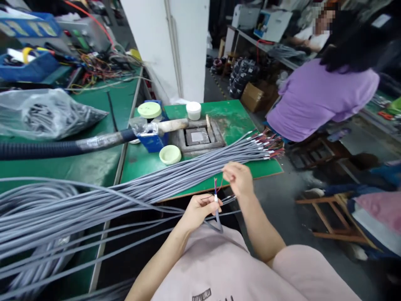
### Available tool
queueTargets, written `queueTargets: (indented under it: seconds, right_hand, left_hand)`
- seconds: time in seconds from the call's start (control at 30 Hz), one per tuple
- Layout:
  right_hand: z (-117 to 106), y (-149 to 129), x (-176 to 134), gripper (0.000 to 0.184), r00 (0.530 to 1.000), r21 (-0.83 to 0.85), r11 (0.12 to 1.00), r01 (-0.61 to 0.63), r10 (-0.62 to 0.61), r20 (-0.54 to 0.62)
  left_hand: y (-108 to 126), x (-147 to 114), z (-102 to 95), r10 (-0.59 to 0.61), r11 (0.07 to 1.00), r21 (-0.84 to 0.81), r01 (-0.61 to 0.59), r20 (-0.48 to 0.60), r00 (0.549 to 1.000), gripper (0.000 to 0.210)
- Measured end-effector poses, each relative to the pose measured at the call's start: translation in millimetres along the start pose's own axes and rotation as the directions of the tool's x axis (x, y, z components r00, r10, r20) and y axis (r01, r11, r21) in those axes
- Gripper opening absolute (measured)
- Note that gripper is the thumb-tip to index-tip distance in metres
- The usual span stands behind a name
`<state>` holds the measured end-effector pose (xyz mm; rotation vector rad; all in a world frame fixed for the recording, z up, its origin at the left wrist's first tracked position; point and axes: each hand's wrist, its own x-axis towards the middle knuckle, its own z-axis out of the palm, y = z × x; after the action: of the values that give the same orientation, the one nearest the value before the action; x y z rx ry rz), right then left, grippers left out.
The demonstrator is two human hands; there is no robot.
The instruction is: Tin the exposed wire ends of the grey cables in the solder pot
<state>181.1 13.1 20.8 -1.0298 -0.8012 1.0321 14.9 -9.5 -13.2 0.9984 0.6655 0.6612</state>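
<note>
Worktop [239, 117] bears grey cables [194, 169], blue box [153, 144], white tub [193, 112].

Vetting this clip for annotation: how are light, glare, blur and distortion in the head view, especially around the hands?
Head view, centre: left hand, right hand and grey cable well lit and fairly clear; head view, left: highlights on the plastic bag; head view, right: wooden stool looks soft; head view, outer areas: wide-angle stretching.
</note>
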Motion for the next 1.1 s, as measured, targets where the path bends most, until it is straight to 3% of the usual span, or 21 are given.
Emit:
queueTargets:
  seconds: [0.07, 0.2, 0.37, 0.47, 0.53, 0.63, 0.7, 0.77, 0.83, 0.93, 1.1]
  right_hand:
    - [-8, -5, 5, 0.015, 0.999, 0.005, 1.000, 0.031, -0.030, -0.039]
    - [-12, -13, -6, 0.014, 0.985, -0.290, 0.954, 0.079, -0.030, 0.171]
    - [7, -13, -32, 0.013, 0.944, -0.637, 0.704, 0.314, -0.161, 0.287]
    - [20, -12, -36, 0.009, 0.908, -0.701, 0.578, 0.417, -0.234, 0.347]
    - [26, -12, -34, 0.013, 0.902, -0.710, 0.557, 0.431, -0.237, 0.362]
    - [30, -9, -26, 0.019, 0.937, -0.656, 0.686, 0.315, -0.115, 0.330]
    - [31, -3, -20, 0.020, 0.952, -0.532, 0.840, 0.103, 0.073, 0.298]
    - [32, 5, -17, 0.021, 0.920, -0.360, 0.921, -0.149, 0.262, 0.291]
    - [34, 13, -16, 0.022, 0.889, -0.201, 0.930, -0.308, 0.357, 0.286]
    - [36, 20, -18, 0.023, 0.903, -0.066, 0.939, -0.336, 0.342, 0.259]
    - [30, 21, -19, 0.014, 0.947, -0.121, 0.970, -0.209, 0.231, 0.224]
  left_hand:
    - [0, -1, -0.6, -0.011, 0.999, -0.033, 0.010, -0.014, 1.000, 0.031]
    - [2, 0, -5.4, 0.023, 0.996, -0.085, -0.030, -0.077, 0.997, 0.032]
    - [2, 3, -9.0, 0.046, 0.995, -0.087, -0.058, -0.131, 0.990, 0.033]
    - [1, 4, -6.4, 0.087, 0.993, -0.068, -0.096, -0.116, 0.989, 0.033]
    - [0, 4, -3.7, 0.115, 0.991, -0.062, -0.121, -0.095, 0.989, 0.034]
    - [3, 2, -1.5, 0.163, 0.984, -0.067, -0.167, -0.060, 0.985, 0.032]
    - [5, 0, -2.4, 0.191, 0.979, -0.067, -0.193, -0.033, 0.981, 0.028]
    - [6, -2, -5.5, 0.198, 0.978, -0.063, -0.199, -0.018, 0.980, 0.027]
    - [6, -3, -10.6, 0.183, 0.981, -0.067, -0.184, -0.028, 0.983, 0.029]
    - [2, -3, -20.1, 0.158, 0.982, -0.094, -0.166, -0.082, 0.984, 0.030]
    - [-3, 0, -29.7, 0.141, 0.977, -0.141, -0.158, -0.124, 0.982, 0.032]
